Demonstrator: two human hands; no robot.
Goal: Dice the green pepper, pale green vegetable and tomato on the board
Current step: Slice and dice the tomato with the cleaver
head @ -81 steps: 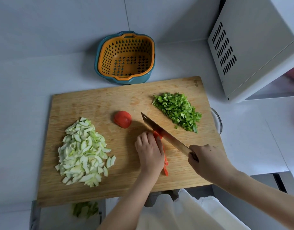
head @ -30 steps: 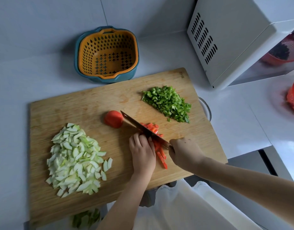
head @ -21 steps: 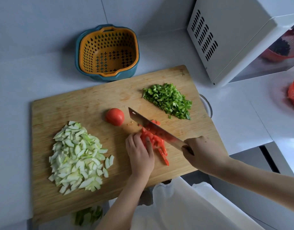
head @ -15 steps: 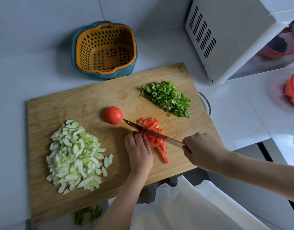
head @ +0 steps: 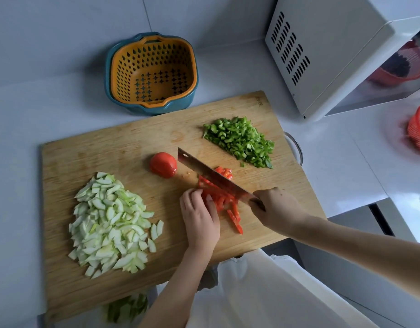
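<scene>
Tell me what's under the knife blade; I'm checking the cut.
Red tomato strips run under the knife, held by the left hand; the parts beneath the blade are hidden.

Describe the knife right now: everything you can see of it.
The knife has a broad, rectangular steel blade with small holes near its far corner. Its handle is hidden inside the right hand, which grips it. The blade slants from that hand toward the uncut tomato half, its flat face showing, over the tomato strips the left hand steadies. Whether the edge touches them is unclear.

tomato half point(head: 163, 165) left of knife point(head: 211, 175)
</scene>
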